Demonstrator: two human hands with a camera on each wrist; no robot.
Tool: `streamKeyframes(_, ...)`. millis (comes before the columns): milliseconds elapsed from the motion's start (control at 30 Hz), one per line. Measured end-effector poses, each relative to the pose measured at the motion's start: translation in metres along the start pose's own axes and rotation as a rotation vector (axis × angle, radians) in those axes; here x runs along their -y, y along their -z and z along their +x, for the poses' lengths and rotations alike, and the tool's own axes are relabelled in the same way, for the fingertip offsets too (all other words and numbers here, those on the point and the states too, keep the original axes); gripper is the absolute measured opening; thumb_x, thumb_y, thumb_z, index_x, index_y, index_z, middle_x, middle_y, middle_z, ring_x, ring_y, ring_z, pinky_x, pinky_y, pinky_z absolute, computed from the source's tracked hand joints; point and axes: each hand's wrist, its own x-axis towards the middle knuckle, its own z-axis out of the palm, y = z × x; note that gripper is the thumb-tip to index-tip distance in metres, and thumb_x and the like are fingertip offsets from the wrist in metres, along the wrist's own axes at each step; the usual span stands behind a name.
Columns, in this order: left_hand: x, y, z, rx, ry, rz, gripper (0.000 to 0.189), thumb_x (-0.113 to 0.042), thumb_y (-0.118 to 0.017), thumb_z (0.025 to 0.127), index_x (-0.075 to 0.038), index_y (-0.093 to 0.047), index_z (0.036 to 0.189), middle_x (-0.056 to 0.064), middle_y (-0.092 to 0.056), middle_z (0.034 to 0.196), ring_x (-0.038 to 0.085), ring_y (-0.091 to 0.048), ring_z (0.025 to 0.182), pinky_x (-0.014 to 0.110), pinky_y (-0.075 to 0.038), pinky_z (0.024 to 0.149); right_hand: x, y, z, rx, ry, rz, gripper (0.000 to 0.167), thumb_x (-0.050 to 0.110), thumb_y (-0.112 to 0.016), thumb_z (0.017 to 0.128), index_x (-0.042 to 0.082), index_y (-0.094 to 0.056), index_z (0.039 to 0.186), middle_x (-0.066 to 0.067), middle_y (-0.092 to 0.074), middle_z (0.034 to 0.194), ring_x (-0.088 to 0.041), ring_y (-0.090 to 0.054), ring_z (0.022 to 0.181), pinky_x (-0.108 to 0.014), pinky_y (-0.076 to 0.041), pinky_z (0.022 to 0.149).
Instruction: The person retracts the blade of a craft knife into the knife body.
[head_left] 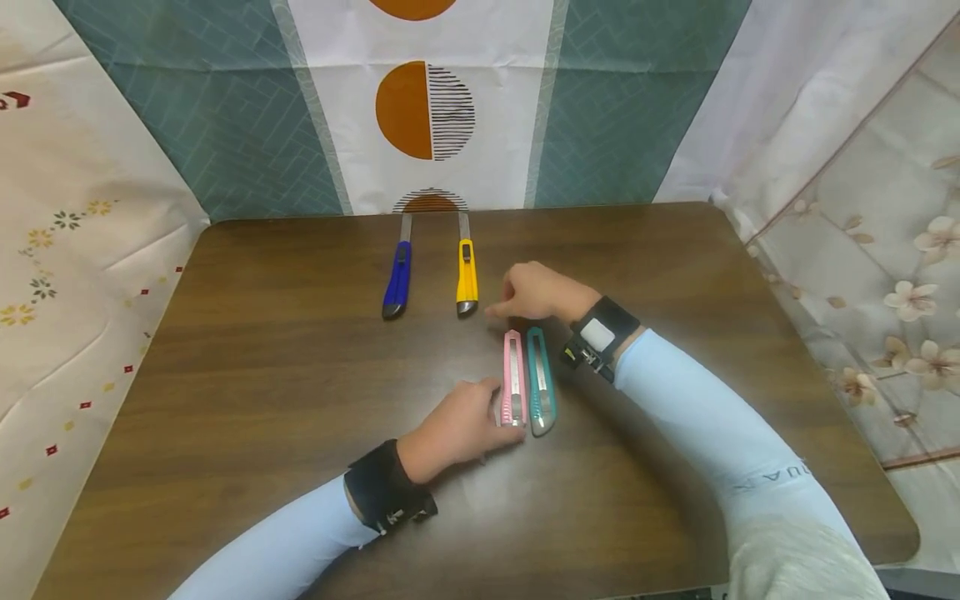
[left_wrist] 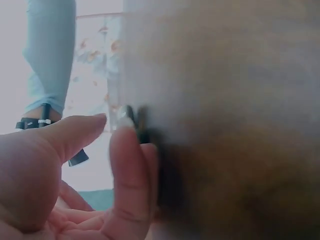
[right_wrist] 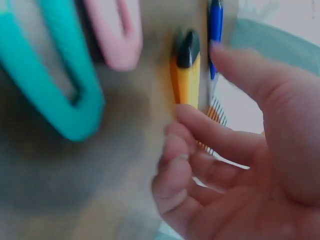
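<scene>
My left hand (head_left: 461, 425) is low over the table beside a pink utility knife (head_left: 513, 375). Its thumb and fingers stand apart around the knife's near end. In the left wrist view, a gap shows between the thumb (left_wrist: 80, 132) and the fingers. A teal utility knife (head_left: 541, 379) lies just right of the pink one, both with blades drawn in. My right hand (head_left: 536, 292), fingers loosely bent and holding nothing, hovers beyond these two. Nearest its fingertips is the lower end of a yellow utility knife (head_left: 467, 271), whose blade is out.
Left of the yellow knife lies a blue utility knife (head_left: 397, 279), its bare blade pointing at the far edge. All four lie on a brown wooden table (head_left: 262, 400). A patterned cloth (head_left: 600, 100) hangs behind the table, and a floral curtain (head_left: 885, 292) hangs on the right.
</scene>
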Motion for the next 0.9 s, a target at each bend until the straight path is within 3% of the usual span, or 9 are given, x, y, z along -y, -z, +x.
streamKeyframes(67, 0.003, 0.006, -0.003, 0.007, 0.045, -0.055, 0.081, -0.038, -0.081, 0.088, 0.005, -0.046, 0.146, 0.005, -0.067, 0.077, 0.014, -0.063, 0.048, 0.025, -0.048, 0.047, 0.003, 0.006, 0.018, -0.059, -0.008, 0.015, 0.038, 0.044, -0.071, 0.095, 0.008, -0.069, 0.083, -0.002, -0.055, 0.069, -0.017, -0.048, 0.06, -0.026, -0.038, 0.052)
streamKeyframes(233, 0.009, 0.014, -0.013, -0.015, 0.111, -0.111, 0.082, -0.04, -0.071, 0.097, 0.001, -0.033, 0.156, 0.001, -0.062, 0.065, 0.018, -0.061, 0.048, 0.024, -0.037, 0.043, 0.01, 0.017, 0.074, -0.17, 0.006, -0.084, 0.04, 0.042, -0.064, 0.1, 0.009, -0.066, 0.077, 0.0, -0.047, 0.065, -0.017, -0.043, 0.059, -0.027, -0.034, 0.053)
streamKeyframes(333, 0.012, 0.014, -0.02, -0.034, 0.112, -0.109, 0.08, -0.041, -0.069, 0.098, 0.002, -0.033, 0.156, 0.0, -0.062, 0.063, 0.018, -0.06, 0.047, 0.025, -0.038, 0.043, 0.01, 0.017, 0.101, -0.172, -0.022, -0.101, 0.044, 0.046, -0.06, 0.101, 0.01, -0.064, 0.077, 0.001, -0.045, 0.066, -0.017, -0.044, 0.061, -0.027, -0.034, 0.055)
streamKeyframes(400, 0.014, 0.014, -0.024, -0.047, 0.112, -0.098, 0.079, -0.041, -0.068, 0.099, 0.002, -0.035, 0.155, -0.001, -0.062, 0.062, 0.017, -0.059, 0.046, 0.025, -0.039, 0.043, 0.01, 0.015, 0.113, -0.157, -0.102, -0.055, 0.048, 0.052, -0.058, 0.101, 0.01, -0.063, 0.077, 0.0, -0.045, 0.067, -0.017, -0.046, 0.062, -0.027, -0.035, 0.055)
streamKeyframes(567, 0.016, 0.011, -0.03, -0.053, 0.105, -0.084, 0.074, -0.038, -0.068, 0.099, 0.003, -0.037, 0.153, -0.003, -0.062, 0.061, 0.016, -0.058, 0.046, 0.025, -0.04, 0.044, 0.01, 0.01, 0.123, -0.157, -0.307, 0.067, 0.054, 0.062, -0.062, 0.094, 0.009, -0.065, 0.084, -0.003, -0.057, 0.077, -0.02, -0.056, 0.072, -0.029, -0.044, 0.061)
streamKeyframes(700, 0.017, 0.012, -0.031, -0.048, 0.097, -0.098, 0.072, -0.034, -0.068, 0.1, 0.004, -0.037, 0.153, -0.003, -0.063, 0.063, 0.015, -0.06, 0.048, 0.025, -0.042, 0.046, 0.015, 0.007, 0.123, -0.179, -0.323, 0.114, 0.047, 0.053, -0.07, 0.092, 0.006, -0.07, 0.09, -0.005, -0.063, 0.083, -0.021, -0.06, 0.075, -0.028, -0.049, 0.064)
streamKeyframes(900, 0.022, 0.021, -0.031, -0.065, 0.101, -0.13, 0.07, -0.03, -0.068, 0.1, 0.003, -0.037, 0.153, -0.001, -0.062, 0.065, 0.016, -0.058, 0.049, 0.025, -0.041, 0.046, 0.016, 0.009, 0.124, -0.16, -0.355, 0.271, 0.043, 0.046, -0.07, 0.095, 0.004, -0.069, 0.099, -0.005, -0.061, 0.083, -0.02, -0.061, 0.071, -0.024, -0.05, 0.058)
